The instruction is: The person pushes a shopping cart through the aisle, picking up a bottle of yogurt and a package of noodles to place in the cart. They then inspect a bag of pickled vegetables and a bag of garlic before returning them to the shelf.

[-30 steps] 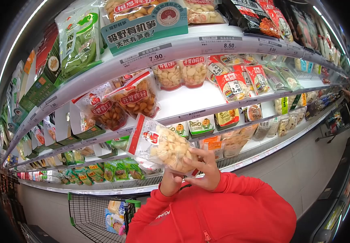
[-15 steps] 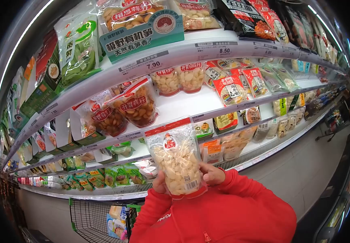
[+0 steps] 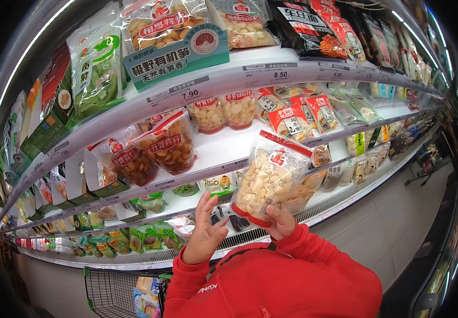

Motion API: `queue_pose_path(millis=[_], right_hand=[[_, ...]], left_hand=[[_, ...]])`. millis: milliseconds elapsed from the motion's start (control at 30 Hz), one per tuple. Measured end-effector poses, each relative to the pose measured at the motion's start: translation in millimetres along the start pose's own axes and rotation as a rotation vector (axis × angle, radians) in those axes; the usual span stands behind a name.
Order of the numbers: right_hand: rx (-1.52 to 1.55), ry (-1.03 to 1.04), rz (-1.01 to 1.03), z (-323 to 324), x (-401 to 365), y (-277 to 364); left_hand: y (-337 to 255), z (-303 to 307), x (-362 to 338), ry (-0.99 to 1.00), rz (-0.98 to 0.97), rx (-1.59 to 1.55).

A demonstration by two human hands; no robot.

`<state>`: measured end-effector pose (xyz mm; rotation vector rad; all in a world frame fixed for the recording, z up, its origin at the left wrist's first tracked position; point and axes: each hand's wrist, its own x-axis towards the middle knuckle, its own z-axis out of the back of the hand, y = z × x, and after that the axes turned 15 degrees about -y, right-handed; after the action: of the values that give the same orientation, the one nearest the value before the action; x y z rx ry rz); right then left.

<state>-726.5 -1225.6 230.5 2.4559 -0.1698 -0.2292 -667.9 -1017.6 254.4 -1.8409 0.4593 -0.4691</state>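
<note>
My right hand (image 3: pixel 282 221) grips the lower edge of a clear bag of pickled garlic cloves (image 3: pixel 268 183), thumb across its front. The bag has a red top and bottom strip and leans over to the right. My left hand (image 3: pixel 206 230) is off the bag, raised to its left with the fingers spread and nothing in them. Behind the bag runs the shelf's front edge (image 3: pixel 208 173). Two bags of brown garlic (image 3: pixel 166 148) stand on that shelf, and similar bags of pale garlic (image 3: pixel 239 110) are further back.
A price rail (image 3: pixel 229 82) crosses above, with packets on the shelf over it. Noodle packets (image 3: pixel 288 122) lie to the right. Green vegetable bags (image 3: pixel 144 237) fill the lowest shelf. A wire shopping cart (image 3: pixel 110 291) with packages inside stands at lower left.
My left hand has let go of the garlic bag and opened beside it. My right hand has carried the bag rightward and slightly up, tilting it.
</note>
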Motion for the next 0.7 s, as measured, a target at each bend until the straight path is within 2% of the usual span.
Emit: queue_pose_path(millis=[33, 67, 167, 200, 300, 333, 433, 467, 567, 600, 700], right_hand=[[-0.09, -0.052, 0.053, -4.9, -1.2, 4.5], [-0.162, 0.024, 0.078, -11.7, -3.7, 10.7], [-0.356, 0.21, 0.361, 8.3, 0.2, -18.3], [-0.665, 0.235, 0.632, -6.0, -5.9, -5.4], [-1.137, 0.251, 0.878, -5.9, -12.6, 1.9], [-1.146, 0.197, 0.906, -9.4, -16.0, 6.4], [-1.197, 0.252, 0.837, -10.3, -12.2, 35.7], [-0.807, 0.125, 0.444, -7.6, -10.7, 32.8], [-0.929, -0.022, 0.596, -0.5, 6.0, 33.8], [-0.937, 0.059, 0.569, 6.9, 11.5, 33.4], [-0.379, 0.238, 0.13, 15.3, 19.1, 19.1]], left_hand=[[-4.3, -0.2, -1.1, 0.011, -0.03, 0.163], [-6.8, -4.0, 0.0, 0.137, 0.073, 0.073], [-2.4, -30.4, 3.4, 0.222, -0.024, 0.04], [9.6, -35.8, 5.9, 0.146, -0.046, -0.122], [27.1, -34.7, 13.6, 0.065, -0.149, -0.179], [26.8, -37.8, 14.8, -0.014, -0.193, -0.214], [23.0, -26.0, 18.4, -0.121, -0.07, -0.24], [19.0, -25.1, 18.0, -0.138, -0.055, -0.288], [16.5, -10.2, 25.2, -0.079, -0.003, -0.339], [9.9, -8.7, 24.3, -0.055, 0.052, -0.331], [8.8, -6.8, 27.6, 0.029, 0.026, -0.232]])
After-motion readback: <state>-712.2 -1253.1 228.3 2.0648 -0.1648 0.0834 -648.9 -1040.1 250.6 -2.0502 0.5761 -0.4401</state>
